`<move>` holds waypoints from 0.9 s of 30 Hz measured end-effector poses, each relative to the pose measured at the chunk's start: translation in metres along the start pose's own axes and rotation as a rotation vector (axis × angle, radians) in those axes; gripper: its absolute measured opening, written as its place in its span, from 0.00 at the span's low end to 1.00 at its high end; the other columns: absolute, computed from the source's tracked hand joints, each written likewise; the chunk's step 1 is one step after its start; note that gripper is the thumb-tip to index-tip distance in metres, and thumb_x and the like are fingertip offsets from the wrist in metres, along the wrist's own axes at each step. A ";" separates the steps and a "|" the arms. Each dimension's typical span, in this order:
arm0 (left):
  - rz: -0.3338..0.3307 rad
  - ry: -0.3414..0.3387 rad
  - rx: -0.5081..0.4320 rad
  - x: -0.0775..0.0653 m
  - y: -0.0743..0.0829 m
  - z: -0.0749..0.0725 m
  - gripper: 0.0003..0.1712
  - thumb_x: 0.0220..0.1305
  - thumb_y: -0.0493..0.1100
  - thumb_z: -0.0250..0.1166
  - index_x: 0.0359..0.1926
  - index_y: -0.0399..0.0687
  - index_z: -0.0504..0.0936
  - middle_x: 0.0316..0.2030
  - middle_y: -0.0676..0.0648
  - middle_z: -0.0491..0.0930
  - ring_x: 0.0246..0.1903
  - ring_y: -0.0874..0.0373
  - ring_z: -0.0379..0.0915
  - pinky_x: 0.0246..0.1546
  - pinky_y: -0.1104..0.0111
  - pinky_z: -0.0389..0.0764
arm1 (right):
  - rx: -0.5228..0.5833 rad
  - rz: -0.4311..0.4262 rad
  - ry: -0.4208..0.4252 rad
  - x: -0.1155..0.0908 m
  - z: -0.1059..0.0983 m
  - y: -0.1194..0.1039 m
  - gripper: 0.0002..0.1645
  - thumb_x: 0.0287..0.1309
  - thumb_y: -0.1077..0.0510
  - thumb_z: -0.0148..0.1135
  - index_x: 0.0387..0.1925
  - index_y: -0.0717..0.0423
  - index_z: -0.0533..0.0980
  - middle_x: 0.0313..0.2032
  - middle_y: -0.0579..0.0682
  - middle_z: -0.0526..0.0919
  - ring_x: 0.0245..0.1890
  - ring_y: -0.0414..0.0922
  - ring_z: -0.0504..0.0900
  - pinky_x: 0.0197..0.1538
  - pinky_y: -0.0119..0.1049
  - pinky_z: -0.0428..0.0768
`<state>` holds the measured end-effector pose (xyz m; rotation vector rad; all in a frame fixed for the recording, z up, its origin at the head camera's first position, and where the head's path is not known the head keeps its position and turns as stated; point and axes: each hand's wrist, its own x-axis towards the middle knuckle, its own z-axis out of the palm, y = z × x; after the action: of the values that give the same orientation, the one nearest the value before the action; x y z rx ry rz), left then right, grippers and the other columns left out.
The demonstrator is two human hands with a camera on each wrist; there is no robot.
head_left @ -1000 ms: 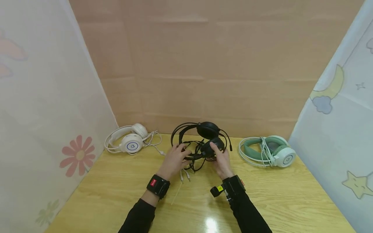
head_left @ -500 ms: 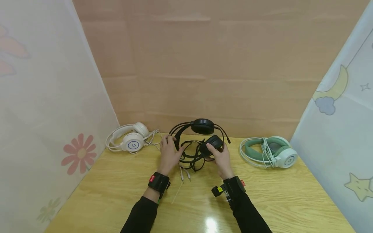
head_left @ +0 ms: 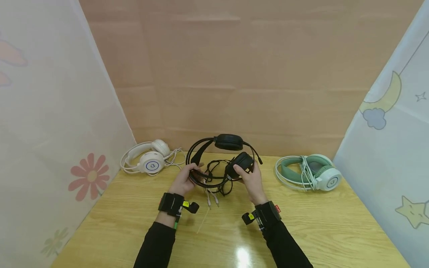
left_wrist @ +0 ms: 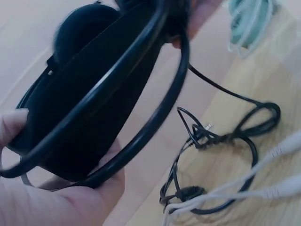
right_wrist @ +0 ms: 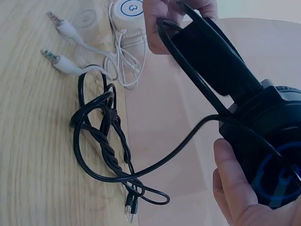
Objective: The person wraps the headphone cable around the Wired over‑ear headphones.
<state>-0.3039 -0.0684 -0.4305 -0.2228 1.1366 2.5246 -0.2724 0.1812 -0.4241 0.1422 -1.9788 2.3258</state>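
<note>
A black headset with a thin microphone arm is held tilted above the table between both hands. My left hand grips its headband at the left; the left wrist view shows the fingers and thumb round the band. At the near ear cup, my right hand holds on, thumb on the near side; part of its grip is hidden behind the cup. The headset's tangled black cable hangs down to the wooden table. Two white audio plugs lie just below the cable.
White headphones with a loose white cable lie at the back left. Green and white headphones, their cable bundled round them, lie at the right. Brown paper stands behind the table, with printed white sheets on both sides.
My left hand has shifted from reaching over the headband to gripping it from the left and below. The headset has moved left and turned slightly. My right hand stays on the ear cup.
</note>
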 end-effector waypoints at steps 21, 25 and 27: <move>0.293 0.146 0.055 0.003 -0.017 0.013 0.09 0.64 0.39 0.51 0.26 0.48 0.64 0.11 0.56 0.50 0.10 0.65 0.47 0.17 0.73 0.55 | -0.020 -0.009 -0.017 -0.001 0.003 0.001 0.48 0.64 0.54 0.62 0.76 0.41 0.45 0.66 0.58 0.60 0.48 0.44 0.82 0.48 0.46 0.84; 0.290 0.207 0.086 0.004 -0.020 0.015 0.17 0.64 0.46 0.61 0.20 0.50 0.68 0.08 0.58 0.50 0.08 0.66 0.47 0.12 0.75 0.55 | -0.017 -0.007 -0.010 -0.001 0.003 0.001 0.44 0.64 0.53 0.63 0.74 0.40 0.49 0.65 0.58 0.61 0.53 0.51 0.80 0.48 0.50 0.83; 0.294 0.224 0.103 0.004 -0.021 0.016 0.21 0.64 0.46 0.60 0.16 0.54 0.62 0.09 0.58 0.49 0.08 0.66 0.46 0.13 0.74 0.54 | -0.027 -0.006 -0.010 -0.001 0.003 0.001 0.44 0.64 0.52 0.62 0.74 0.39 0.49 0.66 0.57 0.61 0.54 0.54 0.79 0.48 0.51 0.83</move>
<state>-0.2996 -0.0429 -0.4358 -0.3403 1.4783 2.7369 -0.2712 0.1782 -0.4252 0.1583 -2.0100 2.2982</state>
